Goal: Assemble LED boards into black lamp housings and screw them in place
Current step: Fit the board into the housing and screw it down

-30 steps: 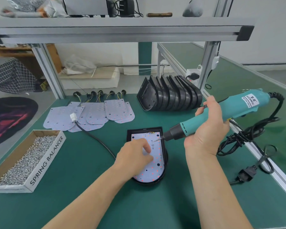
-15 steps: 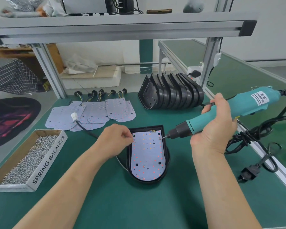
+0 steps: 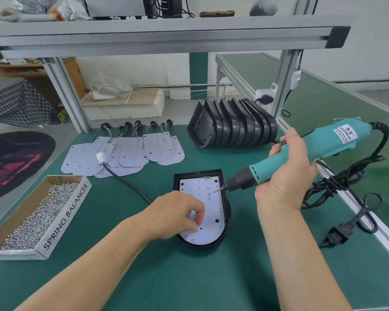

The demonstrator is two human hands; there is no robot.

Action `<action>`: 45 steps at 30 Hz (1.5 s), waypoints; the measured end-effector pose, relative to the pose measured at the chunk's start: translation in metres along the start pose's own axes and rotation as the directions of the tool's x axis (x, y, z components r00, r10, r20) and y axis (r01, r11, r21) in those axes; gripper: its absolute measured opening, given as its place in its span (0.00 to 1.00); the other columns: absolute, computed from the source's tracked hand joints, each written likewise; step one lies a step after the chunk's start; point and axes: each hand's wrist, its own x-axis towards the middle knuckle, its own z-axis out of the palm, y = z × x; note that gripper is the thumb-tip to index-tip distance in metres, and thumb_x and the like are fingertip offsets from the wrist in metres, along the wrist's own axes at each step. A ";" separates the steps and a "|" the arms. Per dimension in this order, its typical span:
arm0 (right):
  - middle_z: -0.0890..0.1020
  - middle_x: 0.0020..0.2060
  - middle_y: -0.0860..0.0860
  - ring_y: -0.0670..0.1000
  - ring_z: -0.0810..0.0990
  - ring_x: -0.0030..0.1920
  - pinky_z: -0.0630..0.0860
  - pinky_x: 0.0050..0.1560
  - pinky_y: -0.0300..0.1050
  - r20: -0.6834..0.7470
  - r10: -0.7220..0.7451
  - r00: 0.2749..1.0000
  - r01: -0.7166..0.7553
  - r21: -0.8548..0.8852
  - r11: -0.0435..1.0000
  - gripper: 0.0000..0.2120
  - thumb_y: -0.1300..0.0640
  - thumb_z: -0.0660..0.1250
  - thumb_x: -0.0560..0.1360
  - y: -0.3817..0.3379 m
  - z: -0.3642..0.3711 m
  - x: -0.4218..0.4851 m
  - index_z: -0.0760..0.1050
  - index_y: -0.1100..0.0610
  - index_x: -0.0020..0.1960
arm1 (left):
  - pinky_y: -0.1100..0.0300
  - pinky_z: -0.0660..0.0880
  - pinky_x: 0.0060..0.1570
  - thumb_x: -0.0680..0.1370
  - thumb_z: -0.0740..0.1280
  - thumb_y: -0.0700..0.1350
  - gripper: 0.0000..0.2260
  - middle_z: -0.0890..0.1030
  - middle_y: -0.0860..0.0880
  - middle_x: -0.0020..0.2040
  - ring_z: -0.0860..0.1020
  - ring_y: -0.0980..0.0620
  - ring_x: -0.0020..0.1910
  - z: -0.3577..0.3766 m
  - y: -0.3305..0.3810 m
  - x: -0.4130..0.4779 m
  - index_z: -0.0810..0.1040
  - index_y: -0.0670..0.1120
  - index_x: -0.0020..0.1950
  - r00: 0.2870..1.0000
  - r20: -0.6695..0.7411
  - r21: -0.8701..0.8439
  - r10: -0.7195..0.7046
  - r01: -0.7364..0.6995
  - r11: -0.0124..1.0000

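1. In the head view, we are working on one black lamp housing (image 3: 198,173). It is lying flat in the middle of the table (image 3: 189,277) with its open side up.
2. One LED board (image 3: 212,217) is already sitting inside that housing, so we are counting the laying-in step as done for this lamp.
3. Our right hand (image 3: 288,173) is wrapping all its fingers round the blue-green electric screwdriver (image 3: 337,142) and holding it on a slant. The tip is pointing at the far right part of the board, and a tiny screw (image 3: 216,191) seems to be sitting on the tip. We are not able to tell if it is touching the board yet.
4. Our left hand (image 3: 175,217) is hanging over the near left part of the board. Its fingers are curling down, with the thumb and first finger close together. We cannot tell if they are pinching a screw or only pressing the board.
5. We are seeing dark open holes in the board, so we are guessing most screws are not in yet.
6. A row of empty housings (image 3: 234,129) is standing near the back edge, toward the right. Loose boards (image 3: 121,153) are lying spread out near the back edge, toward the left. So many lamps are waiting.
7. A box of screws (image 3: 38,212) is sitting by the left edge, nearly full.
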 end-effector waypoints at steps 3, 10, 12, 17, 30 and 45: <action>0.76 0.26 0.42 0.44 0.73 0.28 0.72 0.30 0.35 0.001 -0.033 0.999 0.033 -0.040 0.999 0.10 0.60 0.72 0.74 0.001 0.002 -0.004 0.70 0.55 0.45 | 0.59 0.70 0.39 0.74 0.70 0.48 0.02 0.74 0.56 0.35 0.71 0.59 0.37 0.001 -0.002 0.001 0.79 0.53 0.42 1.000 -0.020 -0.020 -0.001 0.001 1.000; 0.76 0.26 0.42 0.44 0.73 0.27 0.71 0.29 0.34 0.033 -0.026 0.999 0.029 -0.064 0.998 0.09 0.59 0.72 0.74 0.006 0.005 -0.012 0.71 0.54 0.42 | 0.69 0.64 0.26 0.77 0.70 0.40 0.03 0.78 0.48 0.34 0.67 0.56 0.26 -0.001 0.000 -0.010 0.77 0.43 0.44 0.998 -0.051 -0.886 -0.033 -0.030 0.462; 0.76 0.26 0.42 0.44 0.73 0.27 0.71 0.29 0.34 0.038 -0.026 0.999 0.028 -0.066 0.997 0.09 0.60 0.72 0.75 0.005 0.008 -0.013 0.71 0.54 0.42 | 0.70 0.65 0.24 0.75 0.72 0.35 0.04 0.79 0.44 0.35 0.68 0.55 0.27 0.003 0.002 -0.011 0.78 0.40 0.43 0.998 -0.043 -0.976 -0.054 -0.031 0.217; 0.77 0.28 0.43 0.44 0.74 0.28 0.72 0.30 0.35 0.039 -0.015 0.999 0.017 -0.052 0.998 0.09 0.61 0.72 0.75 0.005 0.013 -0.015 0.71 0.54 0.42 | 0.71 0.66 0.21 0.69 0.71 0.36 0.03 0.78 0.43 0.36 0.71 0.57 0.28 0.008 0.008 -0.009 0.81 0.41 0.36 0.987 0.021 -0.983 -0.157 -0.008 -0.183; 0.76 0.27 0.42 0.44 0.74 0.28 0.71 0.30 0.35 0.030 -0.022 0.999 0.024 -0.059 0.998 0.09 0.60 0.72 0.74 0.005 0.014 -0.020 0.72 0.55 0.43 | 0.71 0.66 0.21 0.69 0.71 0.34 0.04 0.78 0.44 0.36 0.74 0.56 0.29 0.016 0.017 -0.014 0.81 0.40 0.34 0.978 0.021 -0.939 -0.208 -0.052 -0.339; 0.75 0.25 0.41 0.43 0.72 0.27 0.70 0.28 0.33 0.010 -0.028 1.000 0.029 -0.099 0.995 0.09 0.58 0.72 0.75 0.010 0.019 -0.025 0.71 0.54 0.43 | 0.70 0.67 0.26 0.66 0.75 0.39 0.05 0.77 0.44 0.33 0.68 0.56 0.25 0.022 0.035 -0.015 0.80 0.45 0.34 0.934 -0.164 -0.957 -0.318 -0.229 -0.179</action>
